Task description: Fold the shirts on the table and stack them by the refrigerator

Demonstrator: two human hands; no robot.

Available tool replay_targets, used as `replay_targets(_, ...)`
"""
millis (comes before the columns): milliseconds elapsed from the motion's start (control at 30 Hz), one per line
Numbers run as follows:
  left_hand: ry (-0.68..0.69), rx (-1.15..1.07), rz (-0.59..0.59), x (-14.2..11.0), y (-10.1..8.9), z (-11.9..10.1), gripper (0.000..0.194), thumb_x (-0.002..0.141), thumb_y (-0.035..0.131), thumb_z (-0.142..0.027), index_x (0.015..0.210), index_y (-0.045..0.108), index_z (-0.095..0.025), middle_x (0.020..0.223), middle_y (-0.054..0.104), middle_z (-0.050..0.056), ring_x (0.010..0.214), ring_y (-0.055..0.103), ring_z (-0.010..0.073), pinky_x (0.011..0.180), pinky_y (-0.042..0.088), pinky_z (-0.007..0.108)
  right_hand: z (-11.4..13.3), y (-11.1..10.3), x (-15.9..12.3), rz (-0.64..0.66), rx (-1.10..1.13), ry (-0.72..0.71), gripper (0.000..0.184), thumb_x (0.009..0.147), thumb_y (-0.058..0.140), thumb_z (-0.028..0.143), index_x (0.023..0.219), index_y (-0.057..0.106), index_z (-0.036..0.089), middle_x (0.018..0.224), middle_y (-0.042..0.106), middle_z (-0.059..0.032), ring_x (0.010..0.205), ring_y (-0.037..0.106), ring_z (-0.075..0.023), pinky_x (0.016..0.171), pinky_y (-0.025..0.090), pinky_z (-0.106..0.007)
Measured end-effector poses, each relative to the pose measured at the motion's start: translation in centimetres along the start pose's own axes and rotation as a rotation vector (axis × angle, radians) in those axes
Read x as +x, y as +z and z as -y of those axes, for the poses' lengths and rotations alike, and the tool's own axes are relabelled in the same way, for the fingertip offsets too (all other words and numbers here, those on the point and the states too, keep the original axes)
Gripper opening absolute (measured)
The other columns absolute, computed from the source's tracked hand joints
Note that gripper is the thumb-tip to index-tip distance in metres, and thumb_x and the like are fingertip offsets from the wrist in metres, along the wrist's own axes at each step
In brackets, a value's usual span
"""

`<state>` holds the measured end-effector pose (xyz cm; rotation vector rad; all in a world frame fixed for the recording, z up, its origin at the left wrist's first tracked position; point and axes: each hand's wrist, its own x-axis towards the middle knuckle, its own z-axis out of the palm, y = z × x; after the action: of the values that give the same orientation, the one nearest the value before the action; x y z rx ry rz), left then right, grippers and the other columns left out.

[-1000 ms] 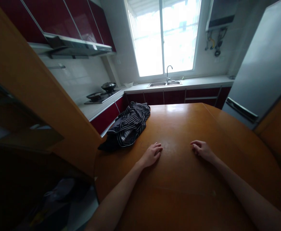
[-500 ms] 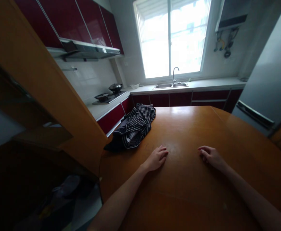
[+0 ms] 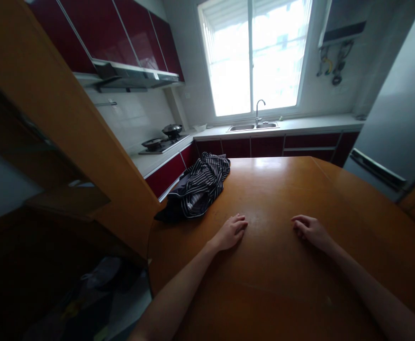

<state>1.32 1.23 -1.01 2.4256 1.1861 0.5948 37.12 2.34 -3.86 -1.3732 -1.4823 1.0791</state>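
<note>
My left hand point(image 3: 230, 232) rests palm down on the brown wooden table point(image 3: 264, 270), its fingers stretched forward and holding nothing. Across from it, my right hand point(image 3: 310, 230) lies on its side on the same tabletop. Its fingers are loosely bent, partly apart, with no object visible in them. A gap of bare wood lies between the two hands. Beyond my left hand, at the table's left edge, is a crumpled black-and-white striped cloth garment point(image 3: 205, 182); neither hand touches it.
A wooden post point(image 3: 122, 184) rises left of the table. Behind are a stove point(image 3: 163, 146) with two pans, a white counter point(image 3: 307, 123) with a double sink point(image 3: 243, 127), and a window. A grey fridge point(image 3: 388, 104) stands right. Bags lie on the floor at lower left.
Both hands stay in place on the table. Only a very slight shift of the camera view shows.
</note>
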Motion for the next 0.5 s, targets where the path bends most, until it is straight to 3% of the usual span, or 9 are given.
replay_targets(500,0.037,-0.022,-0.046,0.39,0.11,0.74,0.034,0.091,0.056,-0.017,0.123,0.069,-0.018,0.141,0.059,0.012,0.138,0.047,0.0266,0.118,0.035,0.045,0.89,-0.03,-0.29,-0.004,-0.007,0.012,0.038,0.071,0.059,0.047,0.092,0.067,0.016,0.070,0.065,-0.0018,0.050,0.058,-0.0133,0.044,0.048,-0.025)
